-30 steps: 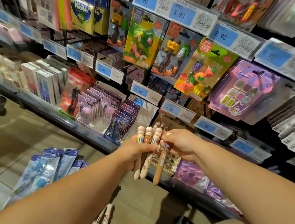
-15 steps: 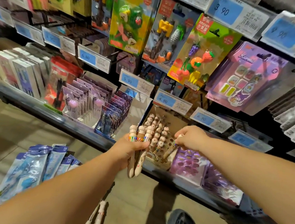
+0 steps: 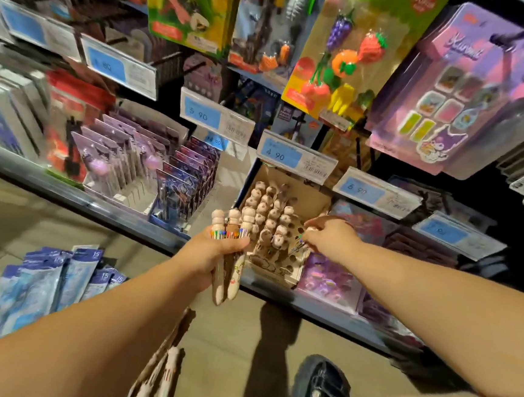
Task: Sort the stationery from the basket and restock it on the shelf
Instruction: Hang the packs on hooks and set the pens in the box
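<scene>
My left hand grips three beige multicolour pens with round figure tops, held upright just in front of the shelf edge. My right hand pinches one more such pen and holds it slanted into the right side of a brown cardboard pen display box on the low shelf. Several matching pens stand in the box's holes. More of these pens lie below my left arm, partly hidden; the basket itself is not visible.
Blue price tags line the shelf rails. Purple carded pens and dark blue packs stand left of the box; purple packs lie right of it. Toy eraser cards hang above. Blue packets lie lower left. My shoe is on the floor.
My right hand took one pen from the left hand's bundle and carried it right and forward into the display box. The left hand holds the remaining three. The view moved closer to the shelf.
</scene>
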`<state>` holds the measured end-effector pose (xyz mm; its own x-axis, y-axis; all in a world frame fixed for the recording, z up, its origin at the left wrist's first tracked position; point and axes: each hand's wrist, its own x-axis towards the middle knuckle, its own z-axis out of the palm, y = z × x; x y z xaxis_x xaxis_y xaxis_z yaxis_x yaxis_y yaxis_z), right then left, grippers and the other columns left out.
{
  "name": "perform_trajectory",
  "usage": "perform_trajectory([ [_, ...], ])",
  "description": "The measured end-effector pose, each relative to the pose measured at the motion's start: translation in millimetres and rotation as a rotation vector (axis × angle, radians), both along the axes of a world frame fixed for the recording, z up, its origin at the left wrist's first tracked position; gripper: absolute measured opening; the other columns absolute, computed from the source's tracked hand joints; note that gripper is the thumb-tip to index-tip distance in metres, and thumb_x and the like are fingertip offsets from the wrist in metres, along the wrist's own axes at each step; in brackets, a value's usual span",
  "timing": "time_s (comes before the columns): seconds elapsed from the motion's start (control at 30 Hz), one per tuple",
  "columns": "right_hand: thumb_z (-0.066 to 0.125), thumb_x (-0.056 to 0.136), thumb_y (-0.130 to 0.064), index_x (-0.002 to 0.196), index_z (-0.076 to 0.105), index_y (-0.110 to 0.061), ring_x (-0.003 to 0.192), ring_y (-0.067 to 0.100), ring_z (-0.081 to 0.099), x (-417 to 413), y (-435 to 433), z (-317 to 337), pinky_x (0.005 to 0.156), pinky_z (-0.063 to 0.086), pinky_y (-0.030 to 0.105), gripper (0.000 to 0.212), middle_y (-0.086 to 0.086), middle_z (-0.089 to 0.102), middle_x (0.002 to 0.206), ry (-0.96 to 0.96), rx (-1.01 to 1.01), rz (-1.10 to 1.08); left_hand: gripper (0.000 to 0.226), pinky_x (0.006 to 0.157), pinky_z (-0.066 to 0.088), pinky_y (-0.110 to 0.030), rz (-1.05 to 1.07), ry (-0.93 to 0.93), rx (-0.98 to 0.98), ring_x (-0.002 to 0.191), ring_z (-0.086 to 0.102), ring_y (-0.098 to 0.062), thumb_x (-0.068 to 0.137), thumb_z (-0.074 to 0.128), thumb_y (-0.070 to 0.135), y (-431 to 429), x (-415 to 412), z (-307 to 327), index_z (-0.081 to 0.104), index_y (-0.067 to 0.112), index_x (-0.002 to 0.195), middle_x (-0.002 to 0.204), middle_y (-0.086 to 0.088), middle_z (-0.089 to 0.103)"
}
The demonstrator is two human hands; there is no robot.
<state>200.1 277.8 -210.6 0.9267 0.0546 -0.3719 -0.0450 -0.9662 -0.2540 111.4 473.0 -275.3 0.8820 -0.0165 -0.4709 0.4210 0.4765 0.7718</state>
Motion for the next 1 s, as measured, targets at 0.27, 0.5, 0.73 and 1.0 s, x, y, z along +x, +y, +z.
perform_trajectory([
  [0.27, 0.053, 0.092, -0.020, 0.109, 0.070, -0.008, 0.106, 0.025, 0.061, 8.9, 16.7, -4.8, 0.088, 0.050, 0.029, 0.027, 0.009, 0.069, 0.113, -0.022, -0.023, 0.060, 0.012, 0.066, 0.047, -0.034, 0.017, 0.032, -0.019, 0.066, 0.064, -0.017, 0.087, 0.065, 0.002, 4.9, 5.2, -8.2, 0.062, 0.012, 0.094, 0.066, -0.002, 0.069],
  [0.5, 0.052, 0.093, -0.029, 0.110, 0.070, -0.011, 0.104, 0.028, 0.060, 9.4, 16.8, -6.8, 0.084, 0.047, 0.029, 0.030, 0.011, 0.067, 0.113, 0.009, -0.112, 0.093, 0.014, 0.065, 0.048, -0.034, 0.016, 0.041, -0.027, 0.072, 0.064, -0.020, 0.087, 0.067, 0.003, 8.0, 6.4, -8.6, 0.064, 0.012, 0.097, 0.072, -0.004, 0.070],
  [0.73, 0.062, 0.092, -0.029, 0.131, 0.060, -0.019, 0.106, 0.018, 0.060, 2.2, 8.9, -12.2, 0.083, 0.045, 0.019, 0.040, 0.005, 0.061, 0.131, 0.111, 0.000, 0.144, 0.021, 0.067, 0.047, -0.032, 0.006, 0.021, -0.020, 0.071, 0.065, -0.018, 0.088, 0.065, 0.003, 4.4, 3.8, -4.2, 0.062, 0.010, 0.108, 0.077, -0.005, 0.069],
  [1.0, 0.049, 0.098, -0.030, 0.126, 0.060, -0.019, 0.107, 0.023, 0.059, 7.5, 8.6, -4.2, 0.087, 0.046, 0.026, 0.031, 0.007, 0.062, 0.125, 0.043, -0.029, 0.131, 0.022, 0.073, 0.046, -0.034, -0.083, -0.004, -0.018, 0.081, 0.062, -0.022, 0.090, 0.062, 0.002, 0.4, -1.1, -1.9, 0.061, 0.008, 0.110, 0.086, -0.009, 0.067],
])
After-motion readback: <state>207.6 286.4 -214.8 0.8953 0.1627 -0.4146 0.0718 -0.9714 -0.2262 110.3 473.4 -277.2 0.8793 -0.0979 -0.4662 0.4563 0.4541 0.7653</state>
